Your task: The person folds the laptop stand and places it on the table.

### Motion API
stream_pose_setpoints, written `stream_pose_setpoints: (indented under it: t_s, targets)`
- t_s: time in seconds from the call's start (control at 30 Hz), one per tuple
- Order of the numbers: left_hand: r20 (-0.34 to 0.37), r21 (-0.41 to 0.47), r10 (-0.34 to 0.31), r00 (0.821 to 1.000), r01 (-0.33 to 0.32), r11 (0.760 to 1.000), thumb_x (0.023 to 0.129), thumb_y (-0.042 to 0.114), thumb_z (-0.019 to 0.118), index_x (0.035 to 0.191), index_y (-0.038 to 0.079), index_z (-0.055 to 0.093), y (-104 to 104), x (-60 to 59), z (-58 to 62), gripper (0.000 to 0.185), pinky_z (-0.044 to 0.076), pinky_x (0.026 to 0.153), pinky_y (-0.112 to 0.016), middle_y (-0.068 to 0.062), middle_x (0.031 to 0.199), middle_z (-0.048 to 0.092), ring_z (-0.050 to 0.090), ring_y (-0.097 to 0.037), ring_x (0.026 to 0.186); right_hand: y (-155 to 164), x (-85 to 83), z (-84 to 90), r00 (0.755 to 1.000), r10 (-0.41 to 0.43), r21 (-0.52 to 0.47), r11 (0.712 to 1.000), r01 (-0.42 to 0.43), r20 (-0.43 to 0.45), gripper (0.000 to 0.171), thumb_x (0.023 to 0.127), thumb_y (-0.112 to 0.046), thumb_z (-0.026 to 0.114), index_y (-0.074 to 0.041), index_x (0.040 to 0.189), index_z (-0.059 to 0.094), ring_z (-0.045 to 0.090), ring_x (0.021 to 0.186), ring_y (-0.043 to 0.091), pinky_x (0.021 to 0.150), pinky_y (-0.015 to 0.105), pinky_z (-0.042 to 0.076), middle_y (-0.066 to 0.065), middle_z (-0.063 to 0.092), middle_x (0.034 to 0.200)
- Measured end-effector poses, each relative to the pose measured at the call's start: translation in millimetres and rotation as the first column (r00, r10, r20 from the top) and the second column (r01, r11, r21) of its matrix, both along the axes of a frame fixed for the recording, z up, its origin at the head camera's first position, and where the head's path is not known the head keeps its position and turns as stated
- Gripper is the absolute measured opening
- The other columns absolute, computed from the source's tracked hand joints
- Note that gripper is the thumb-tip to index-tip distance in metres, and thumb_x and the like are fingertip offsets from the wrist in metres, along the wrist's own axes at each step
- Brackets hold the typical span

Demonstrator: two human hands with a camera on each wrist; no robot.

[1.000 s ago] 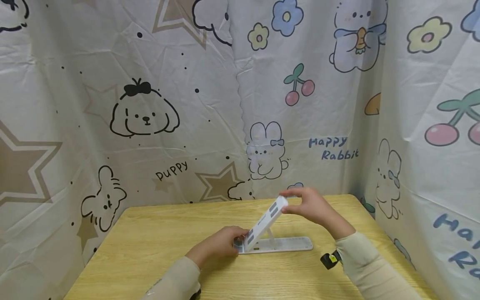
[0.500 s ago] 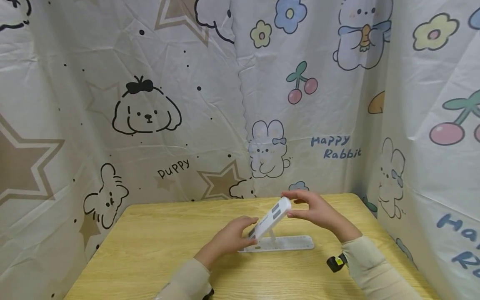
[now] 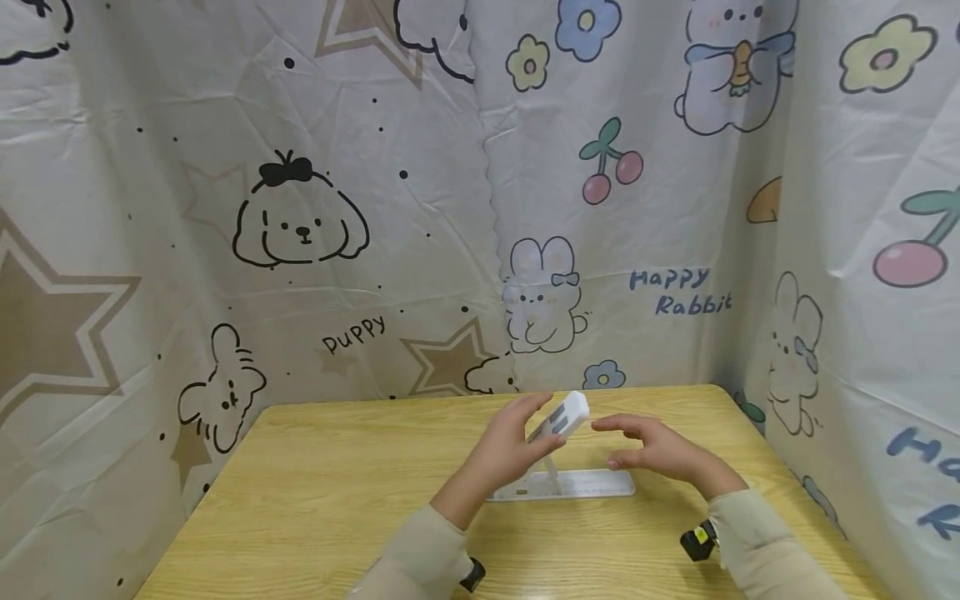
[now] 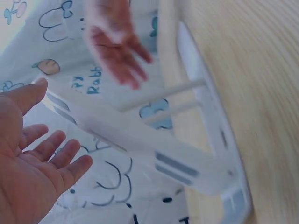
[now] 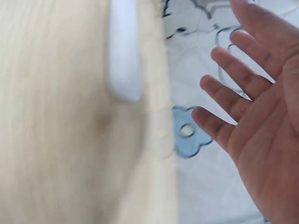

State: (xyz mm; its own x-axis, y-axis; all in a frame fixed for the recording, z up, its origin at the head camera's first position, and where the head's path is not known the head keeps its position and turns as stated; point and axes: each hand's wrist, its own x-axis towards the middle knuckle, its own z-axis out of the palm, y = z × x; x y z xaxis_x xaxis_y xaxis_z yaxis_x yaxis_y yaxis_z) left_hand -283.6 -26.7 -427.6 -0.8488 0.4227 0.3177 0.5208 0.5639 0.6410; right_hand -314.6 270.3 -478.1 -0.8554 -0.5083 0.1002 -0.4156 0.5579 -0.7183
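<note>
A white folding stand (image 3: 568, 414) with grey pads rests on the table, its top panel (image 4: 121, 130) tilted up from a flat base (image 3: 600, 482) on a thin two-legged strut (image 4: 163, 100). My left hand (image 3: 504, 446) is spread alongside the raised panel, covering its lower part in the head view. In the left wrist view the left thumb overlaps the panel's upper end, while the other fingers are apart from it. To the right of that end is my right hand (image 3: 663, 450), fingers relaxed and holding nothing; its palm (image 5: 271, 140) shows bare in the right wrist view.
The wooden table (image 3: 337, 492) stands against a printed cloth (image 3: 420, 275) hanging behind and beside it. Dark wrist devices (image 3: 699, 540) are worn below both sleeves.
My left hand has moved from the stand's hinge end up along the tilted panel. My right hand has let go of the panel's top and drawn away to the right and down.
</note>
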Motion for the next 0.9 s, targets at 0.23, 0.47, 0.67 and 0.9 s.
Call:
stream_pose_setpoints:
  t_s: [0.23, 0.47, 0.67, 0.9]
  targets:
    - [-0.012, 0.015, -0.011, 1.0, 0.012, 1.0, 0.095, 0.028, 0.075, 0.149, 0.016, 0.053, 17.5, 2.4, 11.5, 0.06, 0.05, 0.109, -0.042, -0.003, 0.149, 0.055, 0.056, -0.021, 0.132, 6.6, 0.1, -25.3, 0.996, 0.031, 0.042, 0.999, -0.035, 0.085, 0.066, 0.087, -0.024, 0.083, -0.004, 0.144, 0.056, 0.039, 0.143, 0.049, 0.116, 0.07, 0.03, 0.019, 0.049, 0.154]
    - [-0.039, -0.001, -0.021, 0.999, 0.021, 1.0, 0.095, 0.018, 0.075, 0.146, 0.016, 0.057, 23.4, 0.1, 11.8, 0.054, 0.051, 0.108, -0.033, -0.002, 0.148, 0.056, 0.056, -0.019, 0.132, 2.0, 1.0, -37.3, 0.997, 0.072, 0.194, 0.979, -0.064, -0.037, 0.056, 0.081, -0.029, 0.086, -0.009, 0.13, 0.068, 0.055, 0.123, 0.029, 0.107, 0.05, 0.047, 0.004, 0.062, 0.132]
    - [-0.063, -0.038, -0.041, 0.997, 0.039, 0.999, 0.096, 0.014, 0.074, 0.145, 0.013, 0.058, 25.3, -1.3, 13.4, 0.052, 0.053, 0.103, -0.025, -0.001, 0.149, 0.055, 0.057, -0.019, 0.131, -0.9, -0.9, -39.5, 0.981, 0.111, 0.291, 0.955, -0.061, -0.159, 0.045, 0.08, -0.028, 0.087, -0.013, 0.121, 0.074, 0.056, 0.103, 0.013, 0.088, 0.033, 0.051, -0.009, 0.063, 0.112]
    - [-0.101, -0.058, -0.102, 0.99, 0.096, 0.994, 0.097, 0.01, 0.071, 0.147, 0.01, 0.056, 23.4, -3.4, 11.5, 0.052, 0.049, 0.106, -0.023, -0.003, 0.15, 0.054, 0.055, -0.02, 0.134, -4.7, 8.4, -39.8, 0.992, 0.087, 0.249, 0.966, -0.063, -0.086, 0.04, 0.081, -0.024, 0.087, -0.013, 0.117, 0.075, 0.057, 0.097, 0.011, 0.085, 0.03, 0.052, -0.007, 0.062, 0.107]
